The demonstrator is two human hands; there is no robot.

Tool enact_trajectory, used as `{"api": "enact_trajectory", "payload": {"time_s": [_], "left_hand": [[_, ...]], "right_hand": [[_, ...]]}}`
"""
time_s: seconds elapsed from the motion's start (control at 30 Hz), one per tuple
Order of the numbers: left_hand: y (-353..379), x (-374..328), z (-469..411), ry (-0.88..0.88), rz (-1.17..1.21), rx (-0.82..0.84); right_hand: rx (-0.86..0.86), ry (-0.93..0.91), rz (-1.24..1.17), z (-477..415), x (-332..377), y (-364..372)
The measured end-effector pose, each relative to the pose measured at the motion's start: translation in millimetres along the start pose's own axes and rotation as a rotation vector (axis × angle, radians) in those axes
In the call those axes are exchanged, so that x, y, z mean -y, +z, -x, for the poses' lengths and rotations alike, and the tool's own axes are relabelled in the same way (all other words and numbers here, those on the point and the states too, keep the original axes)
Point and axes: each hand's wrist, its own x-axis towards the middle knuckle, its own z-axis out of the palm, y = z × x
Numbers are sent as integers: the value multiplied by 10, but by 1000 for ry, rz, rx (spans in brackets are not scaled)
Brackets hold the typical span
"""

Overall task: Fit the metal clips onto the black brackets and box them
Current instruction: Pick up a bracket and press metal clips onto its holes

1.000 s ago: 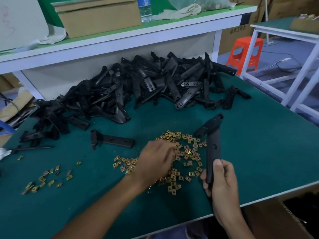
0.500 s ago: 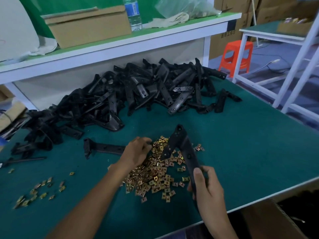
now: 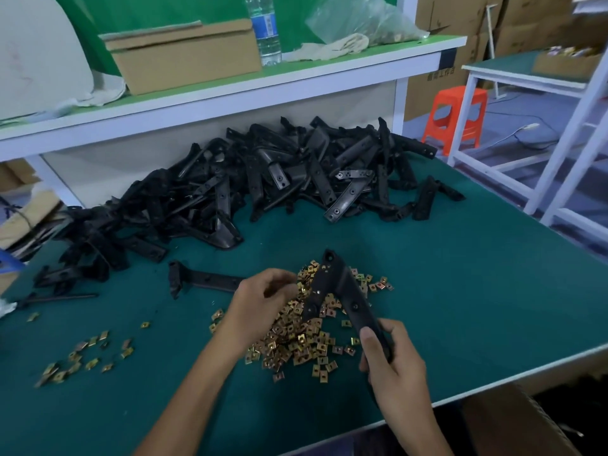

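The step in hand is fitting a clip to one bracket; boxing is not yet due. The right hand point(image 3: 394, 366) grips the lower end of an angled black bracket point(image 3: 342, 291), fingers and thumb wrapped round it, and holds it tilted over the pile of brass-coloured metal clips point(image 3: 296, 340) so that its upper arm points toward 11 o'clock. The left hand point(image 3: 263, 297) sits at 9 o'clock of that bracket, at the edge of the pile, its fingers curled in toward the palm; whether a clip is pinched between them I cannot tell, since the fingertips are turned away. The pile lies on the green tabletop point(image 3: 477, 291) just before the person, and a smaller scatter of clips point(image 3: 82, 353) lies well apart at 9 o'clock. The heap of black brackets point(image 3: 263, 185) awaiting clips fills the far side at 12 o'clock, with a lone bracket point(image 3: 204, 279) lying between heap and pile. The next move likely calls for one clip, turned open-side first, slid onto the bracket's edge by a hole. A cardboard box point(image 3: 513, 419) at 5 o'clock, below the tabletop edge, may be where finished pieces go.
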Motion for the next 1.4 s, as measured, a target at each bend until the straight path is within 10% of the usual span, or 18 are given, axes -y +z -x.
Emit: {"api": "enact_trajectory", "payload": {"time_s": [0.57, 1.2, 1.4], "left_hand": [[77, -127, 516, -210, 647, -55], [-121, -137, 452, -69, 441, 139], [-263, 186, 59, -71, -313, -176]], "right_hand": [[60, -43, 104, 28, 22, -9], [112, -68, 136, 31, 81, 33], [-6, -24, 12, 15, 75, -7]]}}
